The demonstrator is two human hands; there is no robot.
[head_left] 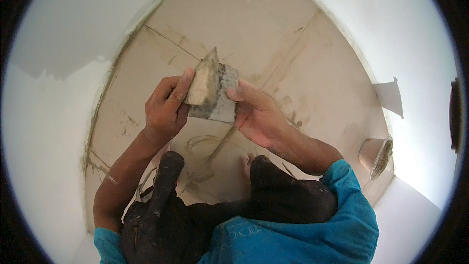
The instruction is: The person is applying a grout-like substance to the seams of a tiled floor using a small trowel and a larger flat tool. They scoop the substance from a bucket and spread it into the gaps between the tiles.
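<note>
Both hands are raised over the tiled floor, in front of my bent knees. My left hand is closed on a worn, yellowish block that looks like a sponge, its top coming to a point and its edge dirtied grey. In my right hand is a flat grey piece with a rough, smeared face, gripped at its right edge with the thumb on top. The block lies against the grey piece, covering its left part. I cannot tell what the grey piece is made of.
Beige floor tiles carry dark smears and scuffs. White walls stand close at left and right. By the right wall is a beige, round-sided thing with a dirty rim. A grey patch marks that wall.
</note>
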